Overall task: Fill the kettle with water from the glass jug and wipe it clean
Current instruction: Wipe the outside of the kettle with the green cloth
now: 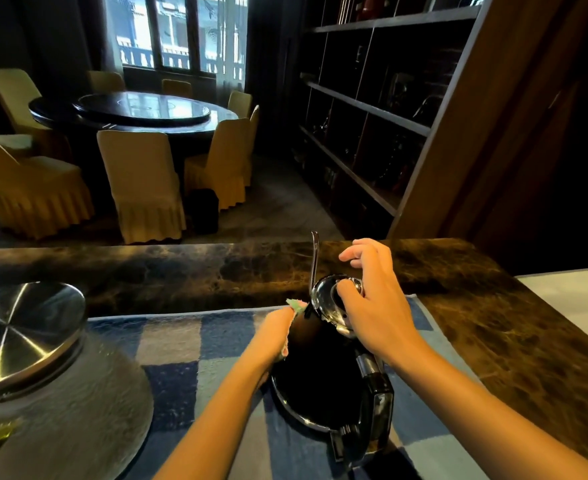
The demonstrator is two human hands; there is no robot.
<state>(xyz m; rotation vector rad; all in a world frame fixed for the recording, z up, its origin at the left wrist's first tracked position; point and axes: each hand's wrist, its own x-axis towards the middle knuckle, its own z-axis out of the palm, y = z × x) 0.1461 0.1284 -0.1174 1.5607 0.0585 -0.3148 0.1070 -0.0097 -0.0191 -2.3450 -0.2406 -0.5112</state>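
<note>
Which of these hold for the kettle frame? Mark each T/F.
1. The left hand holds a cloth against the kettle. True.
2. The right hand rests on the kettle lid. True.
3. The kettle stands on bare marble. False: it stands on a blue checked towel laid over the marble counter.
4. The glass jug is to the right of the kettle. False: it is at the left, capped with a metal lid.
5. The kettle's thin spout points away from the person. True.
</note>
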